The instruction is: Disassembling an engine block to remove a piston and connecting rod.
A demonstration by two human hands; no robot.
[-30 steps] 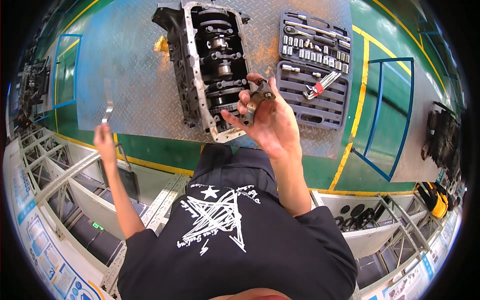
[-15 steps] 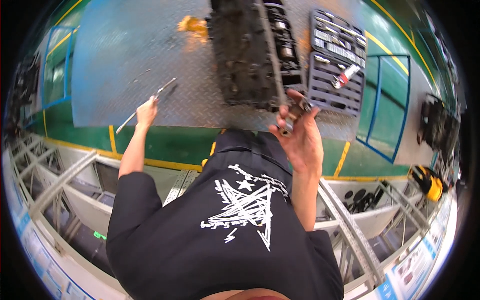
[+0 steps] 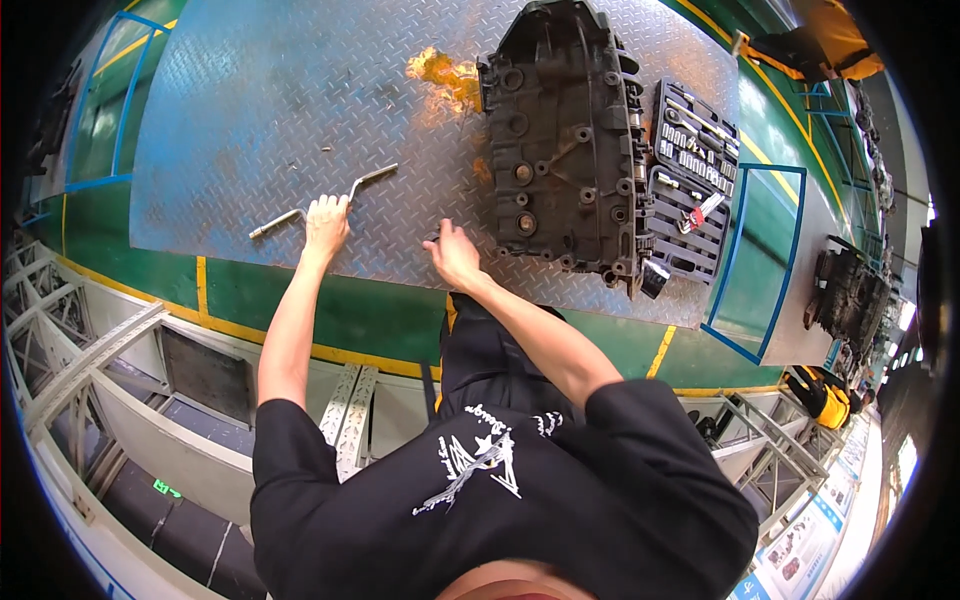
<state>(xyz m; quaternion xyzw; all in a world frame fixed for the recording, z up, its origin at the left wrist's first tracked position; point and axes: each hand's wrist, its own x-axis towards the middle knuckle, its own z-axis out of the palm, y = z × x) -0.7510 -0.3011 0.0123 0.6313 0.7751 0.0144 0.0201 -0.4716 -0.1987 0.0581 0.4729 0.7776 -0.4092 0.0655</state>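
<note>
My left hand is closed around the middle of a cranked metal speed brace, holding it at a slant over the steel plate table. My right hand is by the table's near edge, left of a dark engine block. Its fingers are curled, with a small dark bit at the fingertips that is too small to name. At the block's near right corner sits a small shiny metal piece. An open socket set case lies right of the block, a red-and-silver tool on top.
A yellow-orange patch marks the diamond-plate table left of the block. Blue frames stand beside the table. Another dark engine part is at far right. People in yellow and black appear on the right.
My right hand has moved left from beside the socket case, and the metal part it held is no longer visible in it. My left hand has moved right with the brace. The view has shifted.
</note>
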